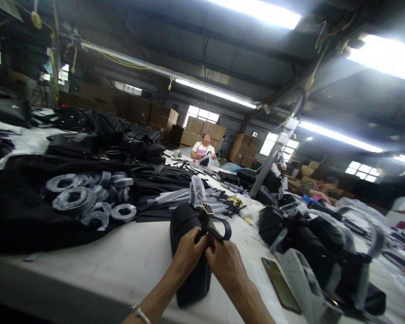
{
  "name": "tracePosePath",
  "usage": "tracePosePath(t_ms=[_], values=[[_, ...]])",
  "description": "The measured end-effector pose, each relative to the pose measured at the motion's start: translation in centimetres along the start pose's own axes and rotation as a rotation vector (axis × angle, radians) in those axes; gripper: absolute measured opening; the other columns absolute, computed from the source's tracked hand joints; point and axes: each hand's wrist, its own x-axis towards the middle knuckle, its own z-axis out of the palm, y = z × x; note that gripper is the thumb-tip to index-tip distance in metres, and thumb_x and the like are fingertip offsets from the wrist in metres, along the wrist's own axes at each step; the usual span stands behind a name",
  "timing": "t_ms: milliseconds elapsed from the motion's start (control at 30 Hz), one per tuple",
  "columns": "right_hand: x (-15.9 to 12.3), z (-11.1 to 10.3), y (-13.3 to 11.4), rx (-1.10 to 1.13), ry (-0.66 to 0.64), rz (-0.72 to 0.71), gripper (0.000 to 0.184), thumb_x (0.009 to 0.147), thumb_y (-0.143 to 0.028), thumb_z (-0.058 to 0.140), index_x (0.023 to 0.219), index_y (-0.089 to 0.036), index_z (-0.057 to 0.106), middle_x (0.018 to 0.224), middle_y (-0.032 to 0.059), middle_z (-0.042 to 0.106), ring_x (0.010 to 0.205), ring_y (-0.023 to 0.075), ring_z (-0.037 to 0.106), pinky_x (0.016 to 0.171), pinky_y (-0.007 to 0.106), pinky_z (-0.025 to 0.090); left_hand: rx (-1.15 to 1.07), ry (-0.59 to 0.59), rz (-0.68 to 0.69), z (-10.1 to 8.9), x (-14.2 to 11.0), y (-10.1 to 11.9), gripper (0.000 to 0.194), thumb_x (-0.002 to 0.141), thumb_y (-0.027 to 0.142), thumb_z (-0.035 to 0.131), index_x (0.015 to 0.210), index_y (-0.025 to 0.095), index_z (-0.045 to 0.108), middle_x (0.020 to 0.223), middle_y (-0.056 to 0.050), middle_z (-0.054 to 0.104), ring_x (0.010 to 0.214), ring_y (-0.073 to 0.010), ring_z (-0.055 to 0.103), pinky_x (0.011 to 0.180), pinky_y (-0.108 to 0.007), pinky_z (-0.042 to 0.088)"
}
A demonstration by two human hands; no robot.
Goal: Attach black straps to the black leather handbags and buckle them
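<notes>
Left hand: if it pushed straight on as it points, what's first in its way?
Probably the black strap, close ahead of the left hand; the right hand is nearby too, so depth order is unclear.

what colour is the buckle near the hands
The buckle is gold-coloured, shown in the head view.
</notes>
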Motion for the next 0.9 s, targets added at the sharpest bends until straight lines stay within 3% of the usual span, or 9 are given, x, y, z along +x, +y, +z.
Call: tracePosePath(t_ms=[200,367,500,633,767,900], values=[[-1.1,0.5,0.6,-0.149,0.051,-0.133,0.024,0.091,-0.015,0.047,0.107,-0.023,0.063,0.091,0.0054,0.076,0.075,0.0200,0.072,0.058,0.024,0.040,0.005,-0.058,0.043,-0.1,-0.1,-0.5,0.032,0.091,0.045,0.045,0.078,0.019,0.058,0.080,-0.002,0.060,0.079,-0.0188,0.056,0.073,-0.026,0.042],[-0.6,0.0,0.8,-0.266,0.042,-0.322,0.023,0.085,-0.006,0.046,0.091,-0.017,0.065,0.090,0.0087,0.073,0.080,0.0207,0.069,0.061,0.024,0.041,-0.061,-0.108,0.044,0.1,0.0,-0.9,0.032,0.091,0.047,0.043,0.079,0.019,0.055,0.080,-0.001,0.057,0.077,-0.0179,0.054,0.074,-0.026,0.043],[-0.1,-1.1,0.1,-0.319,-0.073,-0.390,0.017,0.079,-0.007,0.051,0.086,-0.016,0.065,0.089,0.0109,0.072,0.078,0.0244,0.069,0.060,0.028,0.042,-0.061,-0.113,0.062,0.5,0.2,-0.9,0.031,0.092,0.042,0.039,0.083,0.019,0.057,0.088,-0.005,0.062,0.086,-0.0206,0.057,0.083,-0.029,0.042],[-0.6,-1.6,-0.4,-0.349,-0.206,-0.426,0.016,0.080,-0.008,0.052,0.084,-0.014,0.066,0.079,0.0122,0.073,0.067,0.0256,0.070,0.056,0.030,0.042,-0.009,-0.089,0.043,0.8,0.1,-0.7,0.033,0.090,0.043,0.038,0.080,0.018,0.057,0.086,-0.007,0.063,0.082,-0.0215,0.057,0.079,-0.030,0.043],[-2.8,0.8,-0.2,-0.377,-0.263,-0.493,0.015,0.077,-0.008,0.054,0.082,-0.014,0.067,0.074,0.0119,0.072,0.064,0.0278,0.070,0.056,0.034,0.046,0.015,-0.073,0.039,0.8,0.1,-0.6,0.035,0.090,0.045,0.038,0.077,0.018,0.056,0.081,-0.005,0.059,0.078,-0.0211,0.054,0.075,-0.031,0.042],[-6.2,5.1,0.3,-0.401,-0.480,-0.511,0.016,0.073,-0.008,0.058,0.083,-0.014,0.070,0.074,0.0130,0.074,0.063,0.0291,0.072,0.054,0.032,0.048,0.014,-0.050,0.029,0.5,0.4,-0.5,0.034,0.091,0.045,0.039,0.071,0.020,0.050,0.072,-0.001,0.051,0.071,-0.0182,0.048,0.071,-0.030,0.039]])
